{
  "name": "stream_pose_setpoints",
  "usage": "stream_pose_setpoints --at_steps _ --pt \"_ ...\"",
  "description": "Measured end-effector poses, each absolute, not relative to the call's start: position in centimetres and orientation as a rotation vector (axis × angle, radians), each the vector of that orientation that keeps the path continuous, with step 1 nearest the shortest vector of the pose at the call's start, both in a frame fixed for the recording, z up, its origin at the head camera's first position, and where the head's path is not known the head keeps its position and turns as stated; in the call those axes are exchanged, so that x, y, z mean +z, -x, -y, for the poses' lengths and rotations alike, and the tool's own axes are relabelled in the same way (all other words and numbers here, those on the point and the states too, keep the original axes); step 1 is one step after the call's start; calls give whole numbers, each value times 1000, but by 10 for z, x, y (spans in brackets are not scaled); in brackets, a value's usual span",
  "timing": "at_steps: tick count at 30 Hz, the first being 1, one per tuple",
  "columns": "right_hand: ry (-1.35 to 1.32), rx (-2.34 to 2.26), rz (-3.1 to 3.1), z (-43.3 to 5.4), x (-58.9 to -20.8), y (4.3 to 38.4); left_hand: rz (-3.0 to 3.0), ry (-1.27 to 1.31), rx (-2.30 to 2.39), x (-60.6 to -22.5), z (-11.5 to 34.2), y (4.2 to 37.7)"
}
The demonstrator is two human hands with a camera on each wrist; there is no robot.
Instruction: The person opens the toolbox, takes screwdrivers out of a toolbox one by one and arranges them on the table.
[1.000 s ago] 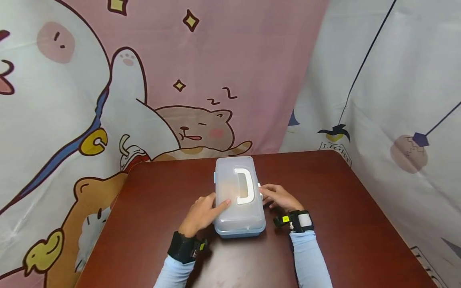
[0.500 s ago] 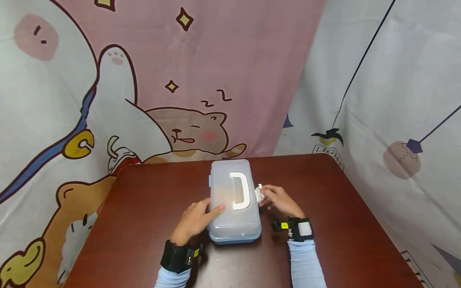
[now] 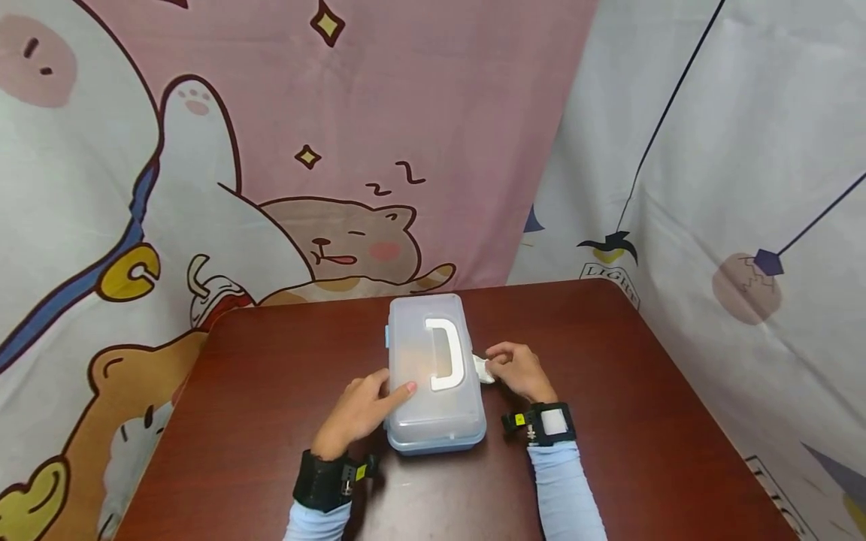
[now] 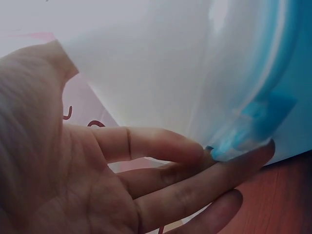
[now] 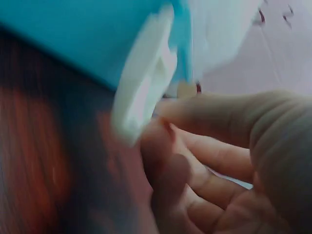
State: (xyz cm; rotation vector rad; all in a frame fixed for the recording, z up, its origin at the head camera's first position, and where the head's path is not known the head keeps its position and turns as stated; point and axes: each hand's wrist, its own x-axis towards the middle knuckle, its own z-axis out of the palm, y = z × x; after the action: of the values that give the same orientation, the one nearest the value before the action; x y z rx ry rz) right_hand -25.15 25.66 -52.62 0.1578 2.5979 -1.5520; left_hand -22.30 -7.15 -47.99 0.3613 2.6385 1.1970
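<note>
A storage box with a translucent lid, blue base and white carry handle stands on the table, its lid down. My left hand holds its left side, thumb on top of the lid. In the left wrist view, the fingers reach along the side to a blue hinge. At the right side, a white latch is swung outward from the blue base. My right hand pinches the latch's edge between thumb and bent index finger; the exact contact is blurred in the right wrist view. The lid hides the box's contents.
The reddish-brown table extends around the box on all sides. Beyond its far edge hangs a printed cloth with cartoon animals, which continues along the right side. Both wrists wear black camera straps.
The latch has turned from the box's side to stick outward, pulled by my right hand. My left hand stays on the box. The whole view has shifted slightly with the head.
</note>
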Motion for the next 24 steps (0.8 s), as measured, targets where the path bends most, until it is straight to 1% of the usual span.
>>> stream_pose_setpoints --at_steps 5,10,16,20,24 --pt "-45 -1550 -2497 -234 -519 250 -2628 -350 1207 -479 75 221" --pt "-40 -1485 -2493 -236 -504 241 -2626 -369 1220 -480 77 219" --pt "107 -1355 -2481 -231 -478 227 -2620 -377 1239 -480 81 218" --pt "145 -1395 -2535 -225 -463 221 -2559 -406 1290 -480 86 218" --pt "173 -1554 -2550 -221 -451 213 -2558 -403 1263 -472 93 215"
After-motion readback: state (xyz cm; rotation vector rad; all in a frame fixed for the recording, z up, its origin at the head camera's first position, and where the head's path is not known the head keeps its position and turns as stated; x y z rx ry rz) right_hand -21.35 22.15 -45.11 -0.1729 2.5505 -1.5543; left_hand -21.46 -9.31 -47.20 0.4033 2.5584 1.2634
